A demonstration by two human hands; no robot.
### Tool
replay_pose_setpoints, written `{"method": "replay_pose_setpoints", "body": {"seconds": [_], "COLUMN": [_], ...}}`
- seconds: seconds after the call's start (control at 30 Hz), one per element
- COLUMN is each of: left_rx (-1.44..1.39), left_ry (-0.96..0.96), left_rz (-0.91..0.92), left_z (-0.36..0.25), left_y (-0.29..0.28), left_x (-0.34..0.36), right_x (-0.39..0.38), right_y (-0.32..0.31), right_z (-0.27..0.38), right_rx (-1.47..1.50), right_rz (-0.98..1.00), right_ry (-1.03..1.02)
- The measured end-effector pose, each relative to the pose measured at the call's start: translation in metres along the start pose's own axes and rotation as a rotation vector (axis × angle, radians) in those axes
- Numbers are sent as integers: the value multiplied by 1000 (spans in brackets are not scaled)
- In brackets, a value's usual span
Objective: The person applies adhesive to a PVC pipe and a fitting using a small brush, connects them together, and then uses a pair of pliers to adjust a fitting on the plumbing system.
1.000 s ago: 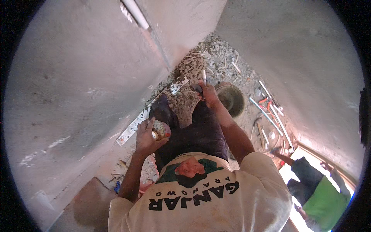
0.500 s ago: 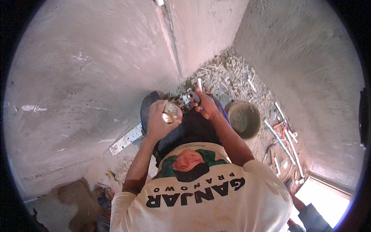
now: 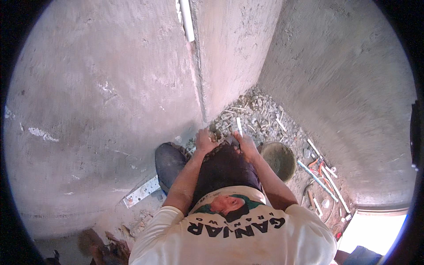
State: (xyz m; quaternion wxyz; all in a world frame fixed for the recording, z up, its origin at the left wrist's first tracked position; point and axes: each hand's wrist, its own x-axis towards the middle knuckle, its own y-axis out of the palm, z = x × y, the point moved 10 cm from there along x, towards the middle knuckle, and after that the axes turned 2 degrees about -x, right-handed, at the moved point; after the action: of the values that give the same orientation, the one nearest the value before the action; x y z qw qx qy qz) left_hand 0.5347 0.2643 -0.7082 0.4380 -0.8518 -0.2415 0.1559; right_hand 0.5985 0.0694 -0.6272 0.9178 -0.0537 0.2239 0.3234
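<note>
We are lowering our left hand (image 3: 206, 142), openness and hold hidden, bringing work to the wall groove (image 3: 199, 81), our right hand (image 3: 247, 148) gripping a grey piece (image 3: 231, 140)

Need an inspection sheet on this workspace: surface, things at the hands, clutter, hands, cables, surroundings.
Surface: ground strewn with grey rubble in a wall corner.
Things at the hands: white tube jutting past the right hand; dark piece at its fingers, kind unclear; round bucket to the right.
Clutter: light-blue pipe and white pipe right of the bucket; speckled white strip at lower left.
Hands: right closed on the tube; left hand near the wall's foot, grip hidden.
Cables: thin dark curve near the pipes, cable or hose unclear.
Surroundings: rough grey walls; bright opening at lower right.
</note>
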Motion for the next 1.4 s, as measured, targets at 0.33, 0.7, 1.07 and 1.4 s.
{"method": "replay_pose_setpoints", "body": {"seconds": [0.33, 0.7, 1.07, 1.4], "left_rx": [493, -476, -980, -1237], "left_ry": [81, -185, -278, -776], "left_rz": [317, 148, 395, -134], "left_z": [171, 51, 6, 97], "left_y": [180, 36, -1, -21], "left_x": [14, -2, -56, -105], "right_x": [-3, 39, 85, 190], "right_y": [3, 10, 88, 82], "right_z": [16, 2, -14, -163], "right_rx": [-205, -378, -672, -1509], "right_rz": [-18, 40, 182, 437], "right_ry": [6, -156, -354, -129]}}
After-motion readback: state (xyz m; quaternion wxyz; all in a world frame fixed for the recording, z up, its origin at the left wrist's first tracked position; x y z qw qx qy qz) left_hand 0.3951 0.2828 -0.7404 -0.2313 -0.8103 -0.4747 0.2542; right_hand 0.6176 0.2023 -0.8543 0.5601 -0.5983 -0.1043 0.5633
